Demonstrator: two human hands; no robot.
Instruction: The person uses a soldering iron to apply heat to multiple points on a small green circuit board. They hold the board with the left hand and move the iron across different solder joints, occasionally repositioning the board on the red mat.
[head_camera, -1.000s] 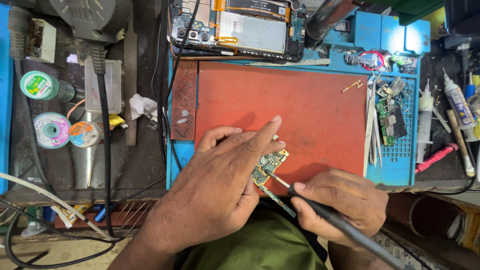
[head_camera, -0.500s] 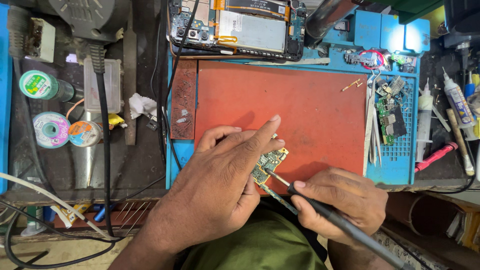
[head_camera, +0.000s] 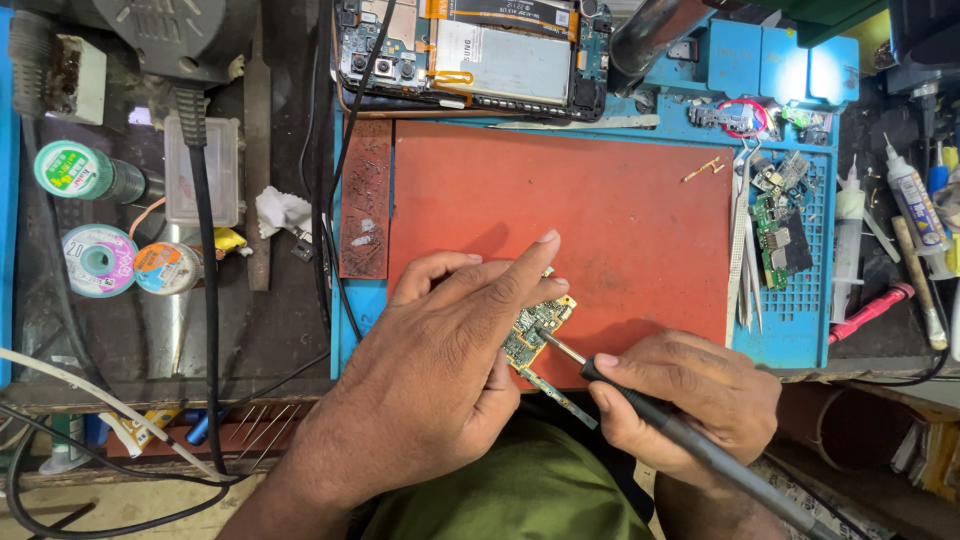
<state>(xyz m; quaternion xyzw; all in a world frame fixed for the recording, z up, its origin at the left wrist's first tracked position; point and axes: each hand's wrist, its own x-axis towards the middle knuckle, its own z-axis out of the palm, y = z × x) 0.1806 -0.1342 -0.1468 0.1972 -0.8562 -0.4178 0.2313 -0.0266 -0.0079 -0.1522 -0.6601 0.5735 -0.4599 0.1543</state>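
Head view: the left hand (head_camera: 440, 370) pins a small green circuit board (head_camera: 537, 335) against the near edge of the red-brown rubber work mat (head_camera: 600, 210), thumb and fingers clamped on it. At four o'clock, the right hand (head_camera: 690, 395) is clenched around a black pen-shaped soldering iron (head_camera: 690, 445), tip touching the board. Good practice, I judge: keep the board pinned flat and the tip steady, with a light touch.

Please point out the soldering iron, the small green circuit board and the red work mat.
soldering iron (head_camera: 690, 440), head view, on its dark handle.
circuit board (head_camera: 535, 330), head view, on its green face.
red mat (head_camera: 600, 210), head view, on bare surface.
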